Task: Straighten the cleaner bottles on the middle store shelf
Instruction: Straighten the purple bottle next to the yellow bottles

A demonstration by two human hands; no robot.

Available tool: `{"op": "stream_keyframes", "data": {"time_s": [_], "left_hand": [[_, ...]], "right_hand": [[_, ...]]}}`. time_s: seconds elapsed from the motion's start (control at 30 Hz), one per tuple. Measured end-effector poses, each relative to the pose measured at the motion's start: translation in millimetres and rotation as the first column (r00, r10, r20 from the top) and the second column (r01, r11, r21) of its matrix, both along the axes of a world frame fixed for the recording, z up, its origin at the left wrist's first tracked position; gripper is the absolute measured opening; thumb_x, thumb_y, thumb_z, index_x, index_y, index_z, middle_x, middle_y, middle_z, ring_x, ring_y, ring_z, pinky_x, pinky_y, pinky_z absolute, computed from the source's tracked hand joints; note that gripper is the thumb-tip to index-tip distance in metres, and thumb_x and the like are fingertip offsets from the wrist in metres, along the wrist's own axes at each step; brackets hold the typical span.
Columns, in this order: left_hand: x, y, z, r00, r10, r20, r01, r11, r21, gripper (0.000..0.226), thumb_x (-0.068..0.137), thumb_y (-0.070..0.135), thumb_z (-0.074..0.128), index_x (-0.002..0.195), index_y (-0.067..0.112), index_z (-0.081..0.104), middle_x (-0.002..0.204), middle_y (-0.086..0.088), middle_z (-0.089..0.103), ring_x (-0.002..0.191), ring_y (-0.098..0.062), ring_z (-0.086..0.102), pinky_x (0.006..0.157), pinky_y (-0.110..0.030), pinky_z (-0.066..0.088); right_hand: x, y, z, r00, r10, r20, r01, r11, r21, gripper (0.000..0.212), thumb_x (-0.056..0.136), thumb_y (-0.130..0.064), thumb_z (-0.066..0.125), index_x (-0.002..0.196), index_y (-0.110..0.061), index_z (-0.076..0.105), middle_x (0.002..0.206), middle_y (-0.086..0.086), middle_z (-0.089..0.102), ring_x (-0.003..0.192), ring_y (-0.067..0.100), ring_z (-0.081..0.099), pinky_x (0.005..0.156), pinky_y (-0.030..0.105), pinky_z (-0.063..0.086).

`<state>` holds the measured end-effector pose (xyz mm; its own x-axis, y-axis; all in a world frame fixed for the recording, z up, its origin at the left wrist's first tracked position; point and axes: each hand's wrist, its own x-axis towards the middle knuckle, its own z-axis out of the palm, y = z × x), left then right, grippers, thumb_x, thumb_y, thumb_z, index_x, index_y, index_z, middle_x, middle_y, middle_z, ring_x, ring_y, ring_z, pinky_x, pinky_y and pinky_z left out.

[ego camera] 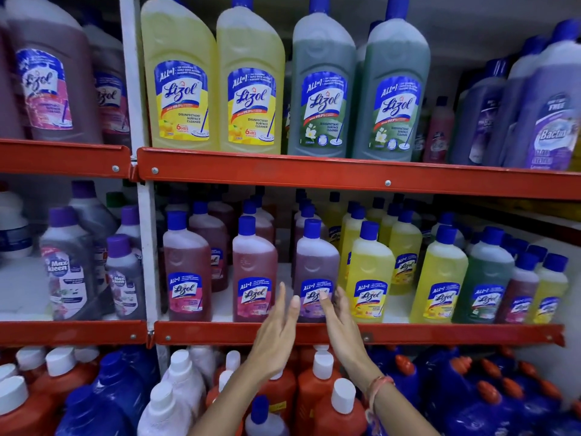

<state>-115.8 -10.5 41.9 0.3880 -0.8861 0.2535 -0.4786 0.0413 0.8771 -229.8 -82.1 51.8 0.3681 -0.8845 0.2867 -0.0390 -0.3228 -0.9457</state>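
On the middle shelf (220, 333) stands a front row of Lizol cleaner bottles with blue caps. Two pink bottles (187, 262) (254, 262) are on the left, a purple bottle (316, 265) is in the centre, and yellow bottles (369, 269) (440, 272) and a green bottle (486, 272) are to the right. My left hand (276, 335) is raised just left of the purple bottle, fingers straight and apart. My right hand (342, 322) is at that bottle's right side, its thumb over the label. Neither hand is closed around the bottle.
More bottles fill the rows behind. The upper shelf (314, 174) carries large yellow and green Lizol bottles. Below, orange and blue bottles (323, 391) crowd under my forearms. A white upright post (146, 247) separates a left bay with Max Kleen bottles (67, 272).
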Motion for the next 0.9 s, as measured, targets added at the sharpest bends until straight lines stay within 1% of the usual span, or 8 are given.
{"op": "stream_keyframes", "data": {"time_s": [0.07,0.2,0.27,0.37,0.53,0.7,0.77,0.9], "left_hand": [[-4.2,-8.3,0.3,0.999,-0.04,0.038,0.038,0.998,0.052,0.086,0.08,0.08,0.011,0.155,0.038,-0.002,0.164,0.008,0.017,0.152,-0.02,0.018,0.125,-0.047,0.013],[-11.9,-14.5,0.5,0.994,-0.046,0.102,0.035,0.993,0.113,0.083,0.083,0.073,0.007,0.155,0.034,-0.009,0.165,0.005,0.018,0.153,-0.019,0.012,0.125,-0.044,-0.005],[-13.7,-13.5,3.5,0.993,-0.05,0.11,0.036,0.992,0.125,0.084,0.083,0.072,0.007,0.155,0.033,-0.008,0.165,0.005,0.017,0.153,-0.019,0.012,0.124,-0.044,-0.005],[-14.6,-14.1,6.0,0.993,-0.047,0.107,0.032,0.991,0.131,0.086,0.082,0.073,0.007,0.156,0.032,-0.007,0.165,0.005,0.018,0.153,-0.018,0.012,0.123,-0.044,-0.005],[-11.8,-13.0,0.9,0.993,-0.046,0.105,0.032,0.992,0.124,0.085,0.082,0.073,0.008,0.156,0.033,-0.006,0.165,0.005,0.019,0.152,-0.016,0.014,0.125,-0.046,-0.005],[-9.8,-12.8,-0.6,0.996,-0.02,0.084,0.012,0.994,0.104,0.088,0.08,0.077,0.007,0.156,0.034,-0.002,0.164,0.005,0.024,0.151,-0.017,0.018,0.125,-0.045,0.0],[-30.8,-14.4,-1.1,0.995,-0.025,0.094,0.014,0.994,0.111,0.092,0.078,0.081,0.006,0.156,0.033,-0.001,0.163,0.005,0.025,0.151,-0.017,0.019,0.125,-0.045,0.001],[-27.5,-16.0,0.1,0.995,-0.003,0.1,-0.007,0.995,0.102,0.084,0.083,0.072,0.011,0.156,0.033,-0.001,0.164,0.005,0.025,0.151,-0.017,0.02,0.125,-0.044,0.002]], "right_hand": [[-2.0,-0.8,1.4,1.0,0.015,-0.016,-0.015,1.0,-0.014,0.055,0.095,-0.043,0.043,0.145,-0.028,0.026,0.13,-0.019,0.037,0.116,-0.004,0.036,0.096,0.016,0.026],[-6.0,-5.8,-1.6,0.999,0.026,-0.035,-0.026,1.0,0.011,0.063,0.093,-0.049,0.043,0.149,-0.028,0.022,0.141,-0.017,0.035,0.124,-0.004,0.032,0.103,0.02,0.024],[-8.3,-10.6,-4.1,0.999,0.018,-0.028,-0.017,0.999,0.027,0.067,0.091,-0.053,0.044,0.15,-0.028,0.022,0.153,-0.011,0.031,0.136,0.002,0.03,0.109,0.022,0.023],[-8.7,-12.0,-5.0,0.999,0.02,-0.044,-0.019,1.0,0.023,0.075,0.087,-0.059,0.043,0.151,-0.028,0.018,0.157,-0.008,0.025,0.143,0.009,0.026,0.11,0.023,0.022],[-6.5,-9.9,-7.2,0.998,0.02,-0.058,-0.019,1.0,0.012,0.085,0.079,-0.068,0.04,0.151,-0.029,0.016,0.158,-0.007,0.024,0.144,0.011,0.026,0.113,0.027,0.023],[-8.0,-11.9,-7.8,0.995,0.037,-0.093,-0.036,0.999,0.013,0.073,0.089,-0.059,0.041,0.151,-0.03,0.016,0.158,-0.009,0.024,0.144,0.011,0.025,0.115,0.029,0.023],[-27.4,-18.1,-10.6,0.993,0.046,-0.112,-0.045,0.999,0.011,0.077,0.087,-0.062,0.041,0.151,-0.03,0.016,0.157,-0.01,0.024,0.144,0.01,0.025,0.118,0.034,0.023],[-24.7,-19.3,-7.3,0.984,0.076,-0.16,-0.082,0.996,-0.03,0.092,0.077,-0.076,0.041,0.152,-0.03,0.012,0.158,-0.012,0.021,0.145,0.008,0.024,0.12,0.039,0.023]]}}
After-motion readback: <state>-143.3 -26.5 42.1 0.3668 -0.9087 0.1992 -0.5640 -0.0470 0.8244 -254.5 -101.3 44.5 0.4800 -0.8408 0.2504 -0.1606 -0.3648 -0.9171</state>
